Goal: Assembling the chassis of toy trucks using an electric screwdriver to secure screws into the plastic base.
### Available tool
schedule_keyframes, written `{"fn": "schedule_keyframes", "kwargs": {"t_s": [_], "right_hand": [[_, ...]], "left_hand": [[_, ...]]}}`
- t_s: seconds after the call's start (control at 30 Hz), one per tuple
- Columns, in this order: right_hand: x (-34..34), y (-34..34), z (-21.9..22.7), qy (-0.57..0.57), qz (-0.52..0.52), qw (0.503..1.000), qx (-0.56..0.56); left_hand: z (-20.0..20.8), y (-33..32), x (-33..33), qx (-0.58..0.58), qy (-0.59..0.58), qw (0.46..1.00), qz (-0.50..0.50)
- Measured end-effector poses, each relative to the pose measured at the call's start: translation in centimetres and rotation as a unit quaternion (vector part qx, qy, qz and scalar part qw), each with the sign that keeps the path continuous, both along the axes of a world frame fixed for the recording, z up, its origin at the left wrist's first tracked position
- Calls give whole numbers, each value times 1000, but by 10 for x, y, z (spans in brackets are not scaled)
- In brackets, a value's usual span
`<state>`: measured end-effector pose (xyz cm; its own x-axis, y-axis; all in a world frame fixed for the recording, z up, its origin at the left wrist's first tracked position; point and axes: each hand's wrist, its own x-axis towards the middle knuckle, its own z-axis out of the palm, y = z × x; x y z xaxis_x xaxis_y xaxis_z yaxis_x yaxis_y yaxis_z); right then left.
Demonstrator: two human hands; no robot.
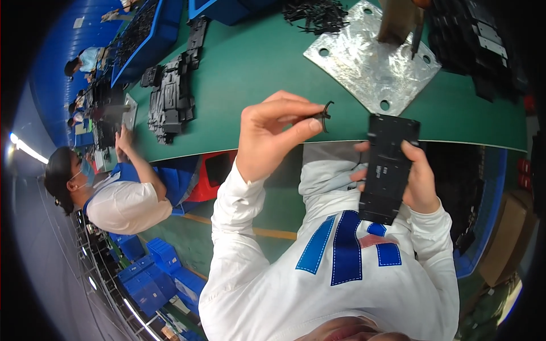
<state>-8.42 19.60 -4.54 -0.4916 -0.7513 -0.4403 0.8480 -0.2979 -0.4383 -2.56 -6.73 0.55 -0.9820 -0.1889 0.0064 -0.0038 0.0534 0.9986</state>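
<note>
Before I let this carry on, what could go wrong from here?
1. The small curved black piece is pinched only at the fingertips of the left hand, so it might slip and be lost.
2. The black panel in the right hand is mostly out past the edge of the green table; if dropped, it could miss the tabletop.
3. Its upper end appears near the metal plate's corner and might knock it.
</note>
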Motion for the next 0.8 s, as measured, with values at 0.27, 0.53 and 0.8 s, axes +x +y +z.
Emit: {"fn": "schedule_keyframes", "kwargs": {"t_s": [0.27, 0.53, 0.8], "right_hand": [[12, -29, 7, 271, -32, 960, 63], [19, -28, 19, 320, -51, 945, 45], [21, -25, 26, 291, -47, 955, 11]], "left_hand": [[16, 50, 11, -267, 86, 959, 35], [4, 65, 13, -317, 165, 934, 25], [-3, 67, 10, -335, 199, 920, 41]]}}
